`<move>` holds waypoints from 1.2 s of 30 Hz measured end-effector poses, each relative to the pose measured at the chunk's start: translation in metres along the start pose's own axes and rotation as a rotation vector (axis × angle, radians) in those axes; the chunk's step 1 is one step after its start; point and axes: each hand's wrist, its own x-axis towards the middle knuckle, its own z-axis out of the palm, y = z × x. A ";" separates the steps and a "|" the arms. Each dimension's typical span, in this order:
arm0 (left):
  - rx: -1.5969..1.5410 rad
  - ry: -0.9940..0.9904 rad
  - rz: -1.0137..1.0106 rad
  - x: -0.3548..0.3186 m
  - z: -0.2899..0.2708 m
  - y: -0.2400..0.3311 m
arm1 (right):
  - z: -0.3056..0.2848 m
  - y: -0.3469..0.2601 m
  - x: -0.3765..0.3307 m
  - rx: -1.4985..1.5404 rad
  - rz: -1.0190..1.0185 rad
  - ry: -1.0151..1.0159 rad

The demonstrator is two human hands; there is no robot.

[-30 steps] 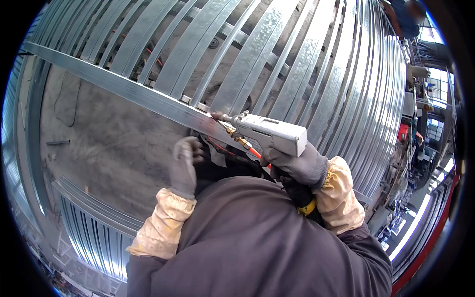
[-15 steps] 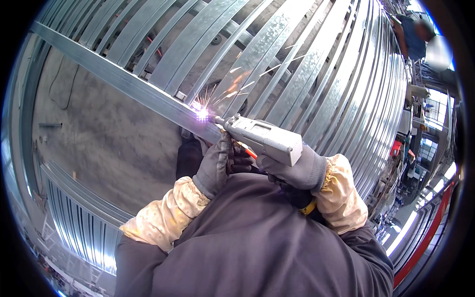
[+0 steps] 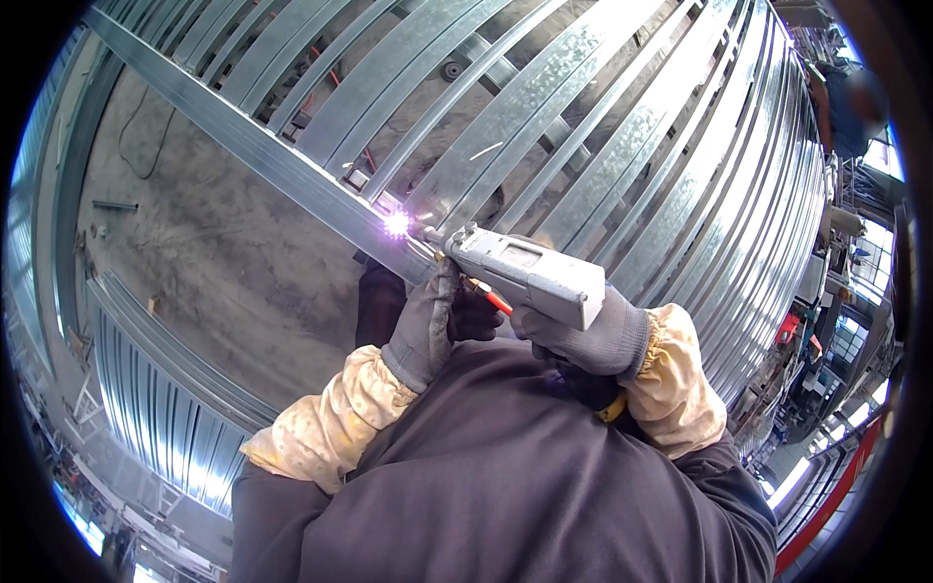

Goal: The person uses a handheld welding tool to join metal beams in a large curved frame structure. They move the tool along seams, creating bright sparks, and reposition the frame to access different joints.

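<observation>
The bright spark (image 3: 396, 223) has crept a little further along the long galvanised steel rail (image 3: 262, 160), so the seam is advancing; the right hand (image 3: 583, 335) keeps its grip wrapped around the grey pistol-shaped welding gun (image 3: 525, 275), the left hand (image 3: 425, 325) steadying its nose.

Close-set galvanized steel studs (image 3: 622, 126) wall off the far side, with only narrow gaps between them. The diagonal steel rail (image 3: 262, 160) crosses in front. Open concrete floor (image 3: 214, 262) lies to its left.

Shiny galvanized metal beam (image 3: 292, 175); matt grey knit-cloth gloves (image 3: 423, 330).
</observation>
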 end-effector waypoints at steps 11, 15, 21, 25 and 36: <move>-0.041 0.023 -0.080 0.000 0.005 0.006 | -0.008 0.002 -0.003 0.051 -0.005 -0.028; -0.042 0.073 -0.067 -0.005 0.016 0.013 | -0.006 -0.005 -0.008 0.103 0.020 0.000; 0.026 0.079 -0.108 -0.007 0.020 0.023 | -0.005 0.014 -0.013 0.364 -0.082 0.090; -0.050 0.003 0.023 -0.007 0.006 0.022 | 0.001 0.006 -0.032 0.569 -0.161 0.212; -0.267 0.014 0.223 -0.036 0.001 0.087 | 0.087 0.010 -0.064 1.011 -0.352 0.409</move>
